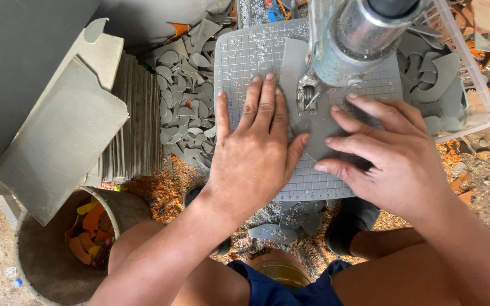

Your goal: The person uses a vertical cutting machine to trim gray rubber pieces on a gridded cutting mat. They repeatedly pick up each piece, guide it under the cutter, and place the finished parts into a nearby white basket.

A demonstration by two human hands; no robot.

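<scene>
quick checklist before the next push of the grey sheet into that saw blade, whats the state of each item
1. Sheet flat on table: the grey sheet lies flat on the gridded cutting table. Ok.
2. Both hands holding it: left hand is pressed palm down, right hand is spread over its right part. Ok.
3. Fingers away from the blade: left fingertips and the right fingertips sit close beside it. Not ok.
4. Blade running: cannot tell.
5. Table surface: chips and dust are scattered across the grid. Not ok.
6. Bin room: the clear plastic bin at right already holds grey offcuts; remaining room cannot tell.
</scene>
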